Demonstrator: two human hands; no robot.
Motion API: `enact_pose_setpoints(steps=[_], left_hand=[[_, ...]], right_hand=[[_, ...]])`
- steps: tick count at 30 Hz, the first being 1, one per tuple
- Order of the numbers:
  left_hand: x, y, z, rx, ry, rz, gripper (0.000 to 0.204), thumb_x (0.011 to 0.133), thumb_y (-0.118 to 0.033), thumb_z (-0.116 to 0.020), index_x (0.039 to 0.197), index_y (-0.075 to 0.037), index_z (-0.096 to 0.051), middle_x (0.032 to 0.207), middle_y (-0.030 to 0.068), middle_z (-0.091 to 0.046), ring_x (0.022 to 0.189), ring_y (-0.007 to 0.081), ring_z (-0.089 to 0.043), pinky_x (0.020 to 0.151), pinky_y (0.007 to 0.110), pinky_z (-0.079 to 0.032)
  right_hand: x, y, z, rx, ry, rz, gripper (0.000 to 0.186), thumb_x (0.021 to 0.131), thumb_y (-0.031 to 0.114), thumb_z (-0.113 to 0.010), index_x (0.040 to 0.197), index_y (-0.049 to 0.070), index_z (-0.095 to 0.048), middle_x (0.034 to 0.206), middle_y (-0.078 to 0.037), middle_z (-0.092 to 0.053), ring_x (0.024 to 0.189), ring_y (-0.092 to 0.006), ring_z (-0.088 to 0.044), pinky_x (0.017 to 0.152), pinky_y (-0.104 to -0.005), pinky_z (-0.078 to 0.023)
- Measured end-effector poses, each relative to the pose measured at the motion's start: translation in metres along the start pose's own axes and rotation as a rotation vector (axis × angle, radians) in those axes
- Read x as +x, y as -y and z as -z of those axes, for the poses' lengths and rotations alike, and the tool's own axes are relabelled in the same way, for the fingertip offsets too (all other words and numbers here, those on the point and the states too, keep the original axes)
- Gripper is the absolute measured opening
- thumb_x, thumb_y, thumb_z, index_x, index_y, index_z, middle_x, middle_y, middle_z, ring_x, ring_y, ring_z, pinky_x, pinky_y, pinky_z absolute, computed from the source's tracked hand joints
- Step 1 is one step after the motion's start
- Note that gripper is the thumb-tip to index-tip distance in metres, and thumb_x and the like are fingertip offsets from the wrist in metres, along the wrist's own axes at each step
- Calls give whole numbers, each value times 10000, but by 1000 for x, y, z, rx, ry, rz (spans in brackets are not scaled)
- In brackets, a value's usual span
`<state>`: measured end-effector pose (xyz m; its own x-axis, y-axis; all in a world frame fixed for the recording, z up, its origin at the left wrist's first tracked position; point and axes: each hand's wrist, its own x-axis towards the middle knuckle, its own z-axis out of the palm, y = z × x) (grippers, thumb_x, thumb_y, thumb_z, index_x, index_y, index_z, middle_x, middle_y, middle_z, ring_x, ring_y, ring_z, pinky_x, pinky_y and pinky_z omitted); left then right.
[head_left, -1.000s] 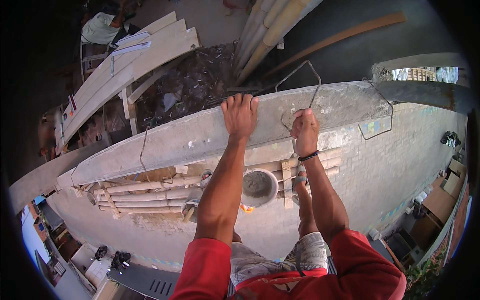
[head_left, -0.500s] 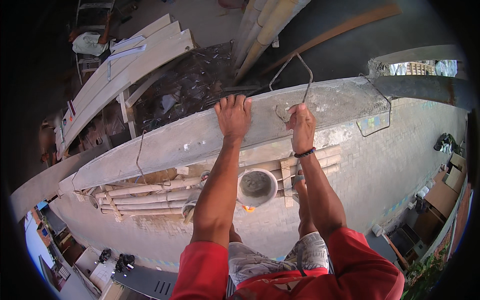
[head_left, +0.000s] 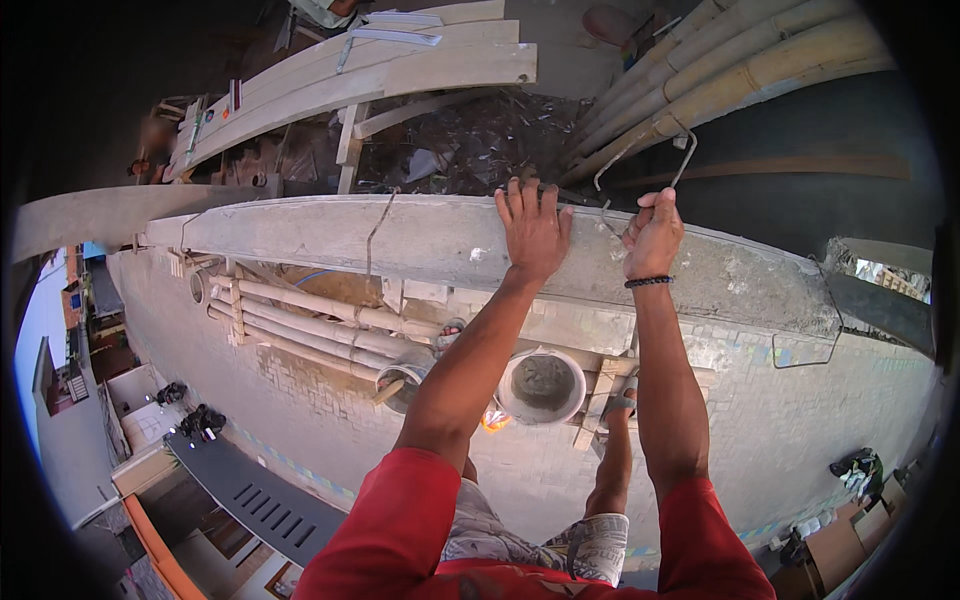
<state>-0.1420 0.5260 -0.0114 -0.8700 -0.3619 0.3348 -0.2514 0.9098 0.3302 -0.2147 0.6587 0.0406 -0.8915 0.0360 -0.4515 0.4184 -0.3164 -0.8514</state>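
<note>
My left hand (head_left: 535, 230) lies on top of a long grey concrete beam (head_left: 300, 235), its fingers spread over the far edge. A little to its right, my right hand (head_left: 655, 238) is closed around a bent metal rod (head_left: 690, 150). The rod's angled end sticks up beyond the beam, and another bent part shows left of my fingers. My palm hides part of the rod. Similar bent rods hang across the beam, one to the left (head_left: 372, 240) and one near the right end (head_left: 838, 310).
Below stands a white bucket (head_left: 578, 390) of grey mortar, near my feet on bamboo poles (head_left: 300, 300). A smaller bucket (head_left: 412, 388) holds a wooden handle. Beyond the beam are long boards (head_left: 380, 80) and upright bamboo (head_left: 740, 85). The paved ground (head_left: 500, 480) lies far below.
The view has turned, so the beam and surroundings sit differently in the picture. My left hand's fingers are spread wider. My right hand still grips the bent rod, whose raised end has shifted.
</note>
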Motion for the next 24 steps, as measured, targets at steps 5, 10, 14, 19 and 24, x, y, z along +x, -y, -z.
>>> enact_pose_setpoints(steps=[5, 10, 14, 19, 24], left_hand=[[0, 6, 10, -2, 215, 70, 340, 891, -341, -562, 1047, -50, -642, 1034, 149, -532, 1097, 345, -433, 1083, 595, -170], [3, 4, 9, -14, 212, 88, 314, 908, -331, -529, 986, -57, -662, 991, 137, -544, 1058, 327, -451, 1080, 590, -179], [3, 6, 7, -30, 212, 101, 291, 918, -293, -498, 956, -61, -669, 981, 131, -544, 1042, 313, -459, 1078, 581, -188], [4, 4, 2, -24, 147, 72, 313, 915, -308, -492, 914, -44, -661, 925, 135, -529, 996, 325, -464, 1061, 583, -208], [5, 5, 2, 15, 119, 46, 316, 916, -321, -498, 896, -48, -655, 925, 134, -537, 996, 322, -466, 1057, 581, -212]], right_hand=[[-9, -16, -11, -48, -93, -13, 424, 989, 450, -457, 766, 95, -526, 532, 63, -309, 425, -51, -288, 381, -240, -205], [-17, -19, -7, -129, -68, -87, 440, 987, 466, -454, 760, 96, -521, 521, 52, -313, 416, -54, -284, 374, -242, -210], [-25, -25, -4, -140, -86, -53, 459, 989, 478, -444, 752, 93, -523, 520, 43, -332, 416, -58, -310, 367, -237, -242], [-36, -25, -7, -159, -101, -38, 483, 993, 482, -429, 745, 79, -527, 523, 36, -360, 421, -59, -347, 363, -234, -284], [-64, -26, -1, -162, -68, -50, 478, 994, 487, -419, 754, 83, -506, 532, 44, -333, 425, -52, -300, 372, -230, -237]])
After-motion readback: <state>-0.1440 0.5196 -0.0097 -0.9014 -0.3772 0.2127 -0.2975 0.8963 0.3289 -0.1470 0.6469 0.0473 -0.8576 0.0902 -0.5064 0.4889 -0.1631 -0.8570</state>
